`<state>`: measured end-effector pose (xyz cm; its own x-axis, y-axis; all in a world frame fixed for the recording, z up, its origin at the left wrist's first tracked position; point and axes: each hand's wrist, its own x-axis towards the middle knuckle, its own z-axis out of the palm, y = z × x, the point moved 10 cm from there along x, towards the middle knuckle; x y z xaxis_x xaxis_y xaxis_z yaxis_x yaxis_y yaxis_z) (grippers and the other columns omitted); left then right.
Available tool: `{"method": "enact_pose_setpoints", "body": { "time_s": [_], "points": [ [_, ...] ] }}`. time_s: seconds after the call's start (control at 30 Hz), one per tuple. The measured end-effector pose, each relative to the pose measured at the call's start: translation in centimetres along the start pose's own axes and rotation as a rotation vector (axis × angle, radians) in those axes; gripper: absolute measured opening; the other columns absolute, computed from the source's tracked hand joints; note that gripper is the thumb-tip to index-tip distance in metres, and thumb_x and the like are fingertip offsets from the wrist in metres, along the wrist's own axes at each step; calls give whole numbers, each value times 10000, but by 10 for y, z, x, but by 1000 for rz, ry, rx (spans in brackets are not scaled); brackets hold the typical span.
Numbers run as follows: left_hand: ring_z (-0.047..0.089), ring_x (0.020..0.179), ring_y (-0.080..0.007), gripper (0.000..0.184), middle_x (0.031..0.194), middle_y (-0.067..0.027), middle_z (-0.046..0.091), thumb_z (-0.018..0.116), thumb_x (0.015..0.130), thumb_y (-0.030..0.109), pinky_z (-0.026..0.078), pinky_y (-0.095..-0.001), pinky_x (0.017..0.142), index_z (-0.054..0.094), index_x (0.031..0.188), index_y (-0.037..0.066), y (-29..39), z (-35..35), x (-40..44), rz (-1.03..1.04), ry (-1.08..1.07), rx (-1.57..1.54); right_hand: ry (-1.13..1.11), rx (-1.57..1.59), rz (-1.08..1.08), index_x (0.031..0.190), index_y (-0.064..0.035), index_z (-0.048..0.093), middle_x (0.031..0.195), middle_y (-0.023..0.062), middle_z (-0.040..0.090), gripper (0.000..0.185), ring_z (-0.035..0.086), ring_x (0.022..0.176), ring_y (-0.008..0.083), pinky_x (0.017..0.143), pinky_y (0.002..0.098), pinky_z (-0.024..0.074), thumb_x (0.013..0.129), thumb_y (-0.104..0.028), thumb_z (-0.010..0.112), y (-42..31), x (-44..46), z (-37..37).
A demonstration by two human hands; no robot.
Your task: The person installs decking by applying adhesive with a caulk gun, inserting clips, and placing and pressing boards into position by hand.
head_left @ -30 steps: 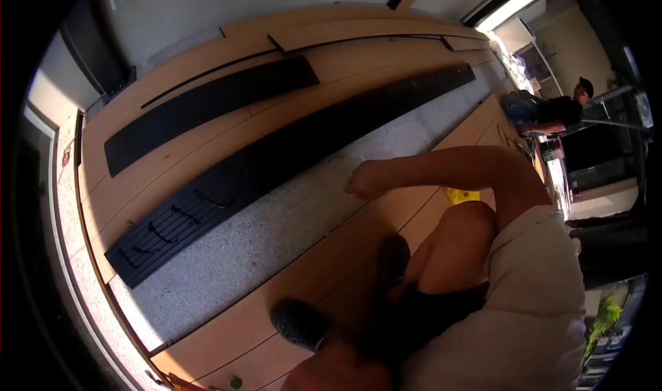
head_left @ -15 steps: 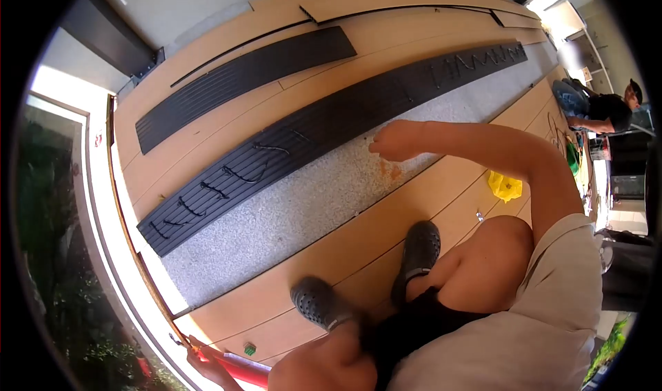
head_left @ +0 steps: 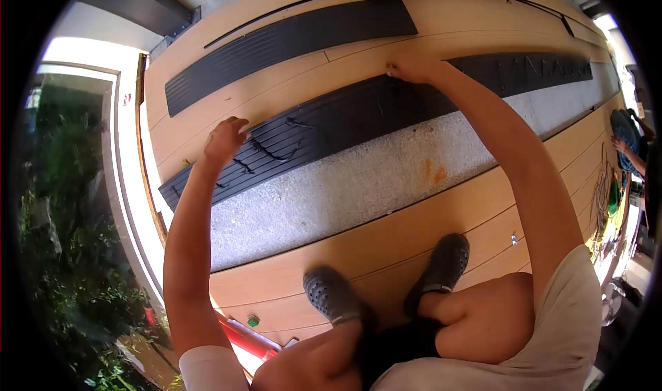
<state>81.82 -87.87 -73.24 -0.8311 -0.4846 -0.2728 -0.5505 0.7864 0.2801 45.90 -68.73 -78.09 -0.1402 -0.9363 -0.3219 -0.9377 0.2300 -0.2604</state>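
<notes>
A long dark ribbed board point(head_left: 345, 115) lies across the floor, its upturned grooves marked with wavy black beads of what looks like adhesive. Over its far edge, toward the left end, reaches my left hand point(head_left: 226, 141), fingers curved and apart with nothing seen between them. Farther right, my right hand point(head_left: 414, 68) is at the same far edge with its fingers curled inward. Whether those fingertips grip the board is hidden. On the near side runs a strip of bare grey concrete point(head_left: 331, 191).
Beyond lies a shorter dark ribbed board point(head_left: 289, 49) on tan floorboards point(head_left: 386, 236). By my left knee are a red tube point(head_left: 241, 339) and a small green object point(head_left: 253, 321). Glass point(head_left: 76, 184) borders the left. Another person point(head_left: 627, 146) is at the far right, near cables point(head_left: 605, 191).
My left hand has moved from the red tube up to the board's far edge. My right hand has crossed from above the concrete to that edge. The view has shifted.
</notes>
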Motion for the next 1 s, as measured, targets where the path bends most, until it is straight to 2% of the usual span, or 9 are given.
{"method": "enact_pose_setpoints", "body": {
  "time_s": [0.1,0.13,0.3,0.37,0.5,0.57,0.67,0.7,1.0],
  "points": [
    [613,1062,-377,295,1143,-183,651,582,953,234,482,-422,904,663,1155,35,-2,41,40,56,-80,-132,-177,-33,-41,997,-57,705,947,148,694,293,650,895,330,792,432,497,937,-327,606,-16,7,4],
    [618,1049,-369,285,1130,-184,654,568,963,230,476,-412,905,675,1130,26,4,54,47,32,-200,-194,-175,-24,-40,1001,-59,708,929,135,697,290,654,883,316,781,421,498,929,-327,623,-11,13,15],
    [640,1038,-321,357,1117,-168,687,598,966,309,476,-377,929,676,1159,19,15,58,62,-21,-312,-141,-183,57,-93,1014,-33,715,907,116,709,322,664,869,270,759,391,503,890,-329,689,-3,34,24],
    [647,1012,-306,383,1080,-181,693,612,956,327,476,-365,914,673,1143,-1,6,65,71,-7,-331,-194,-231,47,-68,1031,-13,727,987,205,715,430,679,934,364,831,458,513,819,-386,720,-6,31,14],
    [648,958,-299,311,983,-174,706,653,918,256,473,-374,880,692,1054,-21,2,73,70,-16,-312,-325,-227,138,-59,1012,23,710,961,214,713,418,675,906,349,809,451,509,839,-357,728,-3,34,29],
    [641,899,-265,270,927,-145,699,668,901,220,471,-357,855,678,1009,-28,15,63,68,-22,-316,-316,-220,122,-17,997,-8,712,922,135,710,352,664,886,283,769,394,502,883,-341,696,6,42,39],
    [596,800,-184,169,835,-83,657,707,817,55,476,-313,759,668,968,-7,-25,89,74,-140,-209,-570,-191,215,-4,1042,0,704,988,186,705,389,656,939,340,821,439,487,876,-352,701,6,27,28],
    [594,786,-181,157,829,-86,657,692,793,18,476,-316,752,657,944,-10,-20,81,73,-104,-209,-446,-194,231,-29,1044,4,701,1006,187,702,394,652,955,349,826,439,487,875,-353,702,6,26,30],
    [567,767,-295,148,837,-150,579,612,726,-77,466,-363,716,576,859,-21,30,31,29,0,-25,-465,-47,120,-29,948,67,701,978,226,684,417,642,982,391,830,463,499,880,-344,681,-19,-29,-4]
  ]
}}
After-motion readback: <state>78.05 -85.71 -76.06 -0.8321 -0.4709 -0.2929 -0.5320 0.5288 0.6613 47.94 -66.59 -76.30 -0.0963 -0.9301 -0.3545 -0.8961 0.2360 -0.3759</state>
